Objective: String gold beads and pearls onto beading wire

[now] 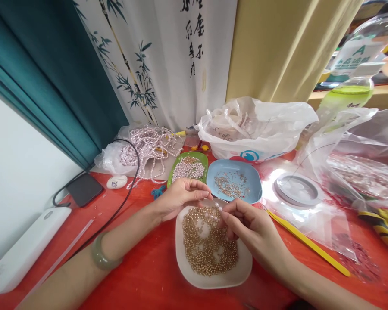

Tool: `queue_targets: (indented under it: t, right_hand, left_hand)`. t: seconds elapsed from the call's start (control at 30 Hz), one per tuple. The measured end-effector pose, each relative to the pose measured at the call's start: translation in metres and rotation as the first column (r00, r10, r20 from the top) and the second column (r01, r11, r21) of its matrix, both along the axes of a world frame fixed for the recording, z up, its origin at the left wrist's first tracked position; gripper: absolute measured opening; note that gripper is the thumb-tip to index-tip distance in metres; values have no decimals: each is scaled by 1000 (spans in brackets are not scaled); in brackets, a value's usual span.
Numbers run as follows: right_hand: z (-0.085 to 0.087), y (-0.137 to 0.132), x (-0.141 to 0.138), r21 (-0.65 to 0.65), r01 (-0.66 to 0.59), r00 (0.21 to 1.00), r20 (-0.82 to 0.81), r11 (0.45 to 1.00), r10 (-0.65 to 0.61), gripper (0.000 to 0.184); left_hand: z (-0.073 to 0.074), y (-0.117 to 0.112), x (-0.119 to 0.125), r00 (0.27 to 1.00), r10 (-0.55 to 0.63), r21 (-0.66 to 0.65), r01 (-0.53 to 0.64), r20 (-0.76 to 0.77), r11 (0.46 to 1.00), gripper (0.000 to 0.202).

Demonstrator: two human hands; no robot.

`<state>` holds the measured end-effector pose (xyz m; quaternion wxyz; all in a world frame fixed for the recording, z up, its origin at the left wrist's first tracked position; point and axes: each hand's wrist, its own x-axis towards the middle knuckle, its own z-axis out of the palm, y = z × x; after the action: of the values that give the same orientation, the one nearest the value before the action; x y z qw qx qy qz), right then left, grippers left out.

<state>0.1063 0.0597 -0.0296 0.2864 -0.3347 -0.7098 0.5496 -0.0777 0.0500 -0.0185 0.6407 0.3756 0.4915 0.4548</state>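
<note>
My left hand (180, 196) hovers over the far edge of a white dish (213, 280) full of small gold beads (207, 247). Its fingers are pinched on something thin, perhaps a pin or thread, too fine to name. My right hand (245, 224) is above the same dish, fingertips pinched close to a small white pearl (218, 207) held between the two hands. A green jade bangle (100, 254) circles my left wrist. Beyond the hands sit a green dish of pearls (189, 168) and a blue dish (248, 189) of metal pins.
Pearl strands (148, 148) lie in a bag at the back left. A white plastic bag (255, 129), clear bags (352, 172) and a bottle (349, 86) crowd the right. A yellow strip (307, 243), a phone (84, 189), a black cable (123, 202) and a white device (22, 249) lie on the red tablecloth (142, 275).
</note>
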Motion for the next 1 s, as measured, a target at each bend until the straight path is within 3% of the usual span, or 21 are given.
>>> queue_targets:
  t: [0.67,1.0]
  right_hand:
    - [1,-2,0,-7,35,999,24,999,-34,16]
    - [-2,-1,-1,0,24,999,46,1000,-24,15]
  left_hand:
    - [6,-3,6,991,-34,20,37,-132,999,11]
    - [9,-5,6,974,-29,90,51,-226,995,11]
